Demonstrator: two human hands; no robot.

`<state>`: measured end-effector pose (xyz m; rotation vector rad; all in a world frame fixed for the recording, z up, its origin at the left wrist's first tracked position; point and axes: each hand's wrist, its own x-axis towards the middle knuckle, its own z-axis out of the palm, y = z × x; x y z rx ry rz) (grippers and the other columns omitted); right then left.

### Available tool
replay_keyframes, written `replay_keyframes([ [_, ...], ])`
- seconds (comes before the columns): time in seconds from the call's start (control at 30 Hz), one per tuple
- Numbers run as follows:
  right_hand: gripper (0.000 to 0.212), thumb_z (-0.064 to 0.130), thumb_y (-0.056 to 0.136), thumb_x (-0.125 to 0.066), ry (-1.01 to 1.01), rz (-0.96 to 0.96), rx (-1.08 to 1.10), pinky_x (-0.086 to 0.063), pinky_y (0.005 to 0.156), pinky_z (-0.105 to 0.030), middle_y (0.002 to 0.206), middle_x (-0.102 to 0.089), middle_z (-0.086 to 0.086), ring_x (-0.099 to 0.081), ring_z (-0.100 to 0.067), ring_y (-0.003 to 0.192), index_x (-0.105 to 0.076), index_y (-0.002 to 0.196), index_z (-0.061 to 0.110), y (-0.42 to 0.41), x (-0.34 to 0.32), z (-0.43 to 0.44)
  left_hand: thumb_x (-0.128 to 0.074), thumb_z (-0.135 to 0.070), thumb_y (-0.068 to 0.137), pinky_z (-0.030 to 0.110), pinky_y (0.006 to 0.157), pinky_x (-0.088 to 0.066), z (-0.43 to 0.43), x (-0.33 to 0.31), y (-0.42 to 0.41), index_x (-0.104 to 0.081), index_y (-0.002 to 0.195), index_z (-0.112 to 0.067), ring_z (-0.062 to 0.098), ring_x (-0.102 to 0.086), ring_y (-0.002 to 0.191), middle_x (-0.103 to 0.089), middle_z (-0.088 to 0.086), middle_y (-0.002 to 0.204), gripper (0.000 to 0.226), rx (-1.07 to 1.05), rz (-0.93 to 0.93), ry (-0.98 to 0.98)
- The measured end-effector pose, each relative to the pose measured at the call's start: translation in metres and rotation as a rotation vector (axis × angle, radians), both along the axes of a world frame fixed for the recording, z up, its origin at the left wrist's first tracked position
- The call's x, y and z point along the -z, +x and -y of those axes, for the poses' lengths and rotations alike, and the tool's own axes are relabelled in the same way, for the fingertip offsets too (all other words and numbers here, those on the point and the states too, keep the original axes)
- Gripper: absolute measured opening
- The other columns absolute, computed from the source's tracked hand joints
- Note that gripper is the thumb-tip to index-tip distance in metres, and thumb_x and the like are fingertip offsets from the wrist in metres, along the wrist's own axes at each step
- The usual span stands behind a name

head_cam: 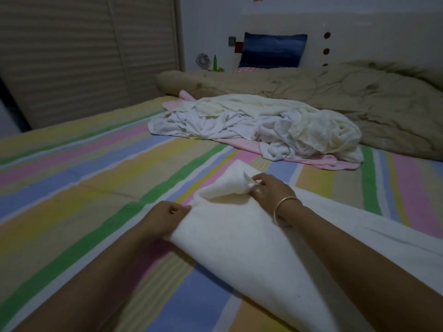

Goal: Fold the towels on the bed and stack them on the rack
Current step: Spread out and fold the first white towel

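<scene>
A white towel (242, 240) lies in front of me on the striped bed (72, 178), its near part lifted and curled over. My left hand (165, 219) pinches its left edge. My right hand (268, 190), with a gold bangle on the wrist, pinches a corner at the towel's far end. Further back lies a rumpled pile of white and cream towels (259, 125) on top of a pink one (323, 161). No rack is in view.
A bunched beige duvet (335, 97) runs across the head of the bed, with a blue pillow (273, 50) behind it. A slatted wardrobe door (84, 51) stands to the left. A small fan (203, 60) and a green bottle (215, 62) sit by the wall.
</scene>
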<state>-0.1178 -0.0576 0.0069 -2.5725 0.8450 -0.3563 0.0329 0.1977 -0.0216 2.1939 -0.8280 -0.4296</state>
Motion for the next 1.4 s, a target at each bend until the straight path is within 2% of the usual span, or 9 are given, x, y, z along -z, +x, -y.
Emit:
replay_keyframes([
  [0.23,0.042,0.062,0.086,-0.050,-0.242,0.003,0.228,-0.038,0.067,-0.031,0.101,-0.068,-0.007,-0.062,-0.030,0.096,-0.061,0.098,0.023,0.029,-0.004,0.008,-0.052,-0.067,0.083,0.030,0.058,-0.036,0.020,-0.006,-0.023,-0.060,0.075,-0.019,0.017,-0.057,0.071,-0.060,-0.005,0.068,0.050,-0.325,0.527,0.254],
  [0.43,0.046,0.053,0.092,-0.048,-0.131,-0.099,0.198,-0.039,0.096,-0.039,0.125,-0.056,-0.006,-0.047,-0.027,0.118,-0.052,0.122,0.019,0.042,0.012,0.002,-0.072,-0.008,0.075,0.037,0.074,-0.032,0.049,-0.003,-0.040,-0.063,0.099,-0.016,0.032,-0.058,0.085,-0.062,0.006,0.095,0.027,-0.152,0.850,0.026],
  [0.63,0.064,0.051,0.098,-0.026,-0.199,-0.247,0.038,-0.004,0.118,-0.045,0.160,-0.004,-0.007,-0.003,-0.026,0.147,-0.010,0.152,0.021,-0.021,0.013,-0.023,-0.038,-0.022,0.088,0.042,0.104,-0.040,0.079,-0.002,-0.119,-0.064,0.124,-0.012,0.027,-0.058,0.118,-0.062,0.010,0.130,0.045,0.153,0.769,-0.063],
  [0.77,0.063,0.054,0.098,-0.012,-0.161,-0.514,-0.014,0.010,0.117,-0.048,0.159,0.019,-0.002,0.015,-0.021,0.146,0.010,0.152,0.028,-0.123,0.021,-0.027,0.003,-0.043,0.083,0.045,0.120,-0.013,0.095,0.000,-0.202,-0.035,0.147,-0.008,0.025,-0.029,0.144,-0.033,0.012,0.154,0.083,0.240,0.681,0.214],
  [0.93,0.098,0.079,0.069,0.022,-0.230,-0.597,0.094,0.009,0.117,-0.047,0.160,0.015,-0.001,0.013,-0.019,0.147,0.007,0.152,0.029,-0.263,0.011,-0.014,-0.029,-0.051,0.084,0.050,0.100,-0.026,0.116,0.024,-0.289,-0.067,0.120,-0.001,0.038,-0.061,0.114,-0.062,0.026,0.122,0.072,0.274,0.696,0.300],
  [1.03,0.066,0.060,0.095,-0.009,-0.194,-0.573,0.217,0.010,0.116,-0.050,0.160,0.014,0.000,0.013,-0.020,0.147,0.003,0.152,0.030,-0.318,0.003,0.005,-0.023,-0.055,0.082,0.054,0.106,-0.030,0.129,0.015,-0.343,-0.059,0.128,0.001,0.047,-0.053,0.120,-0.052,0.034,0.130,0.081,0.309,0.590,0.284],
  [1.13,0.062,0.055,0.097,-0.015,-0.166,-0.560,0.355,0.003,0.118,-0.049,0.161,0.006,-0.001,0.004,-0.022,0.148,-0.006,0.153,0.028,-0.391,-0.001,0.030,0.011,-0.062,0.068,0.053,0.118,-0.003,0.144,-0.002,-0.402,-0.011,0.153,-0.005,0.041,-0.007,0.147,-0.005,0.028,0.157,0.105,0.375,0.487,0.300],
  [1.27,0.056,0.052,0.097,-0.022,-0.133,-0.513,0.423,-0.018,0.116,-0.047,0.158,-0.019,-0.005,-0.021,-0.027,0.144,-0.024,0.148,0.029,-0.492,0.001,0.066,-0.014,-0.059,0.081,0.061,0.106,-0.033,0.170,0.001,-0.465,-0.048,0.140,-0.007,0.050,-0.040,0.131,-0.036,0.038,0.141,0.086,0.380,0.563,0.265],
  [1.4,0.046,0.045,0.098,-0.038,0.023,-0.285,0.482,-0.037,0.103,-0.036,0.137,-0.052,-0.009,-0.048,-0.029,0.123,-0.050,0.132,0.017,-0.548,-0.009,0.093,0.018,-0.064,0.064,0.049,0.116,0.013,0.189,0.006,-0.507,-0.005,0.155,-0.016,0.036,0.010,0.147,0.007,0.024,0.159,0.105,0.455,0.587,0.287],
])
